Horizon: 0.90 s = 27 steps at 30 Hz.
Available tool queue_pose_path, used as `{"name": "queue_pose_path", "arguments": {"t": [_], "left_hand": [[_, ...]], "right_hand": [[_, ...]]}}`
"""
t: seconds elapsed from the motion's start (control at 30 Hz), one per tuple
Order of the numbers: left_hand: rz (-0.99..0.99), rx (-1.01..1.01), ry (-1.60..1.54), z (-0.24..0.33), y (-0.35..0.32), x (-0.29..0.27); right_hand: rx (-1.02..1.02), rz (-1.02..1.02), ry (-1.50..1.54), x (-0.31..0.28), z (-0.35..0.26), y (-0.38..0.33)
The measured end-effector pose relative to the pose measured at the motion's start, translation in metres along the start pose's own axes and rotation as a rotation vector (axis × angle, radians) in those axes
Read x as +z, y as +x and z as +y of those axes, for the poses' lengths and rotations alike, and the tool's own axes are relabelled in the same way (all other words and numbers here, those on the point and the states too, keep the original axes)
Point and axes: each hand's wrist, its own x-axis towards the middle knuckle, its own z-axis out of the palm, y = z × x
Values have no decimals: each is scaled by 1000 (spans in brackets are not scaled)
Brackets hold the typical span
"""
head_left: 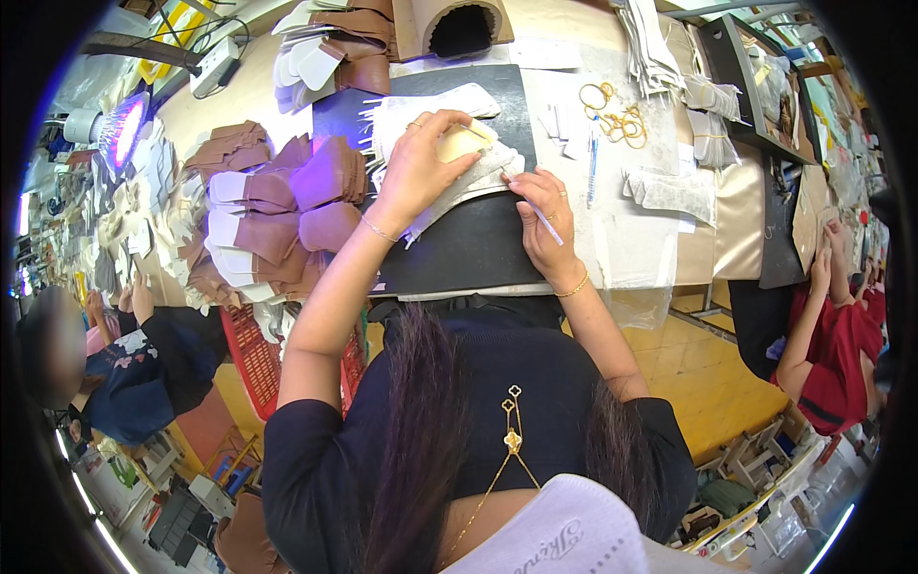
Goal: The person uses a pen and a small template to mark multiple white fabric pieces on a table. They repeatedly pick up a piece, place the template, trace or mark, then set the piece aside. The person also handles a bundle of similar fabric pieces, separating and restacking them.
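A pale yellow template [457,145] lies over a fanned stack of grey-white cut pieces [442,203] on a black mat [421,258]. My left hand [428,161] grips the template from the left, thumb and fingers curved around its edges and pressing it onto the pieces. To the right, my right hand [549,228] pinches a slim white pen [546,224], its back end showing below the fingers. The pen's tip is close to the right edge of the pieces; whether it touches them I cannot tell.
Stacks of brown cut pieces [273,234] stand left of the mat. Yellow rubber bands [626,124], a blue-and-white pen [593,158] and more grey-white pieces [674,196] lie to the right. Behind the mat sits a hollow beige block [406,29]. Co-workers sit at both sides.
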Motion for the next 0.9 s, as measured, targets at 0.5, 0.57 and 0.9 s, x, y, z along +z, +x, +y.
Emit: {"name": "queue_pose_path", "arguments": {"t": [0.5, 0.57, 0.9], "left_hand": [[-77, -94, -86, 5, -1, 4], [-30, -110, -174, 10, 6, -5], [37, 91, -12, 22, 60, -91]], "right_hand": [[25, -11, 8, 1, -2, 1], [21, -13, 2, 1, -2, 2], [3, -23, -76, 0, -2, 3]]}}
